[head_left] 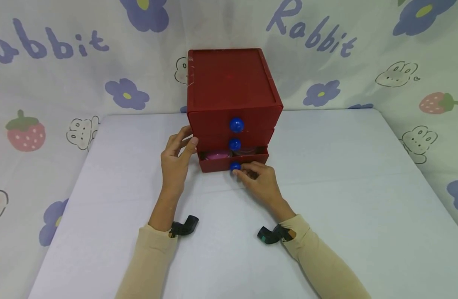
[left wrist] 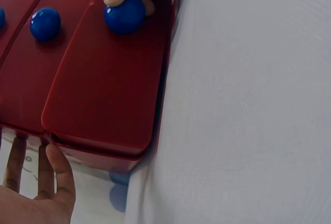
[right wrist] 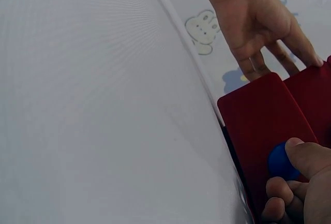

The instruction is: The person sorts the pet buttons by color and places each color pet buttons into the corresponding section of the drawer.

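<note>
A red three-drawer box [head_left: 232, 79] stands toward the back of the white table, with a round blue knob on each drawer. Its bottom drawer [head_left: 214, 166] is pulled partway out. Inside it show a pink round item [head_left: 218, 155] on the left and a clear round item [head_left: 246, 151] on the right. My right hand [head_left: 264, 182] pinches the bottom drawer's blue knob [right wrist: 282, 162] between thumb and curled fingers. Against the box's left side rests my left hand [head_left: 175, 168], its fingers extended and thumb near the front corner. The upper two drawers are closed.
A white cloth-covered table [head_left: 344, 187] spreads around the box. Behind hangs a curtain [head_left: 229, 25] printed with flowers, rabbits and strawberries. A black curved device [head_left: 185, 226] is strapped at the left wrist, and a similar device [head_left: 270, 235] at the right.
</note>
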`<state>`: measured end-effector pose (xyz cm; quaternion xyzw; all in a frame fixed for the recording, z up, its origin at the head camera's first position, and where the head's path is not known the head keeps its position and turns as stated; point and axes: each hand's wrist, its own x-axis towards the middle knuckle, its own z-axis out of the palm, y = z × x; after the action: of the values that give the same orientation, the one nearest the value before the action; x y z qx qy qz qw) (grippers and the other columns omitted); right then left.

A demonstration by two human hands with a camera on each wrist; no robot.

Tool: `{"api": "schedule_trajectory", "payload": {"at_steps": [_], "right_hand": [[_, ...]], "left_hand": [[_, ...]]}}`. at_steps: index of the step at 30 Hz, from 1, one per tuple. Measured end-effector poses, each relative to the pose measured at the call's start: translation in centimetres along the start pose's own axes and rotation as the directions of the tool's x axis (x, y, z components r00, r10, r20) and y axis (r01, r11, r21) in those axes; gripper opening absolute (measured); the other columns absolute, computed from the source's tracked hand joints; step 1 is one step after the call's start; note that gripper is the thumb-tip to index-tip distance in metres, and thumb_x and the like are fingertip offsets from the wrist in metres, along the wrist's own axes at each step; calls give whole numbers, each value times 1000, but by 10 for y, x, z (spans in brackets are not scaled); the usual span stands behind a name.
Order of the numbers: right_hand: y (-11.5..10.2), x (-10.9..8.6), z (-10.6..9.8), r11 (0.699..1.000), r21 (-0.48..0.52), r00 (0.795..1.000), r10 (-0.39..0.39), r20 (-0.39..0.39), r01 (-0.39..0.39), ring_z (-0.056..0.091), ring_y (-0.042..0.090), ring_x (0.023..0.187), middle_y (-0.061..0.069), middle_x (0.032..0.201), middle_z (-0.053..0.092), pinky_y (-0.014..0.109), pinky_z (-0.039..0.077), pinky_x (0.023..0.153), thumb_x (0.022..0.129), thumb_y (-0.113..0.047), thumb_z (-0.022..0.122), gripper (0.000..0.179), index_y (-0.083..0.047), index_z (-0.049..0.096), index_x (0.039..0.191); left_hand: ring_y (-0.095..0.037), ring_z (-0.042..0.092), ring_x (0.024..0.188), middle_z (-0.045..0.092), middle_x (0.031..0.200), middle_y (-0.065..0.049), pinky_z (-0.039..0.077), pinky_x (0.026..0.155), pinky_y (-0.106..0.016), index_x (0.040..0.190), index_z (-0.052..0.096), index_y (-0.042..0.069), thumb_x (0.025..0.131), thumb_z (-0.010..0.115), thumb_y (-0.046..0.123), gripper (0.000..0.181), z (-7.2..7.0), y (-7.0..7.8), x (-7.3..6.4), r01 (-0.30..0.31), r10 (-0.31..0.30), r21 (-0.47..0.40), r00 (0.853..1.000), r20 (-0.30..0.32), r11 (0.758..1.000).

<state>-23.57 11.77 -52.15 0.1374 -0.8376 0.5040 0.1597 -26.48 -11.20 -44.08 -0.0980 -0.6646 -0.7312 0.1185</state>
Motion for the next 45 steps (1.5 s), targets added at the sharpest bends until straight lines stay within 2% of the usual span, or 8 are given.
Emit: {"api": "schedule_trajectory", "payload": {"at_steps": [13, 24, 45], "right_hand": [[1, 4, 0, 1000, -1, 1000, 29, -6, -29, 56, 13, 70, -1, 80, 65, 23, 49, 59, 86, -23, 82, 20, -4, 77, 92], [0, 6, 1, 1000, 8, 1000, 22, -9, -21, 56, 13, 69, -1, 79, 64, 23, 48, 58, 86, -21, 81, 19, -4, 77, 91], [0, 12, 3, 999, -7, 999, 48, -12, -48, 57, 14, 71, 0, 80, 64, 22, 48, 59, 86, -22, 81, 19, -4, 76, 91]], "left_hand": [[-23, 54, 114, 56, 131, -8, 54, 88, -29, 138, 61, 7, 98, 64, 9, 40, 1, 0, 0, 3, -3, -8, 1000, 2, 1000], [-22, 55, 113, 56, 131, -9, 54, 87, -24, 139, 60, 6, 98, 64, 9, 41, 0, 1, 0, -4, 4, -9, 1000, 2, 1000], [-23, 56, 112, 57, 130, -9, 54, 86, -26, 138, 60, 7, 98, 65, 8, 41, -1, 2, -1, -1, 1, -11, 1000, -7, 1000]]}}
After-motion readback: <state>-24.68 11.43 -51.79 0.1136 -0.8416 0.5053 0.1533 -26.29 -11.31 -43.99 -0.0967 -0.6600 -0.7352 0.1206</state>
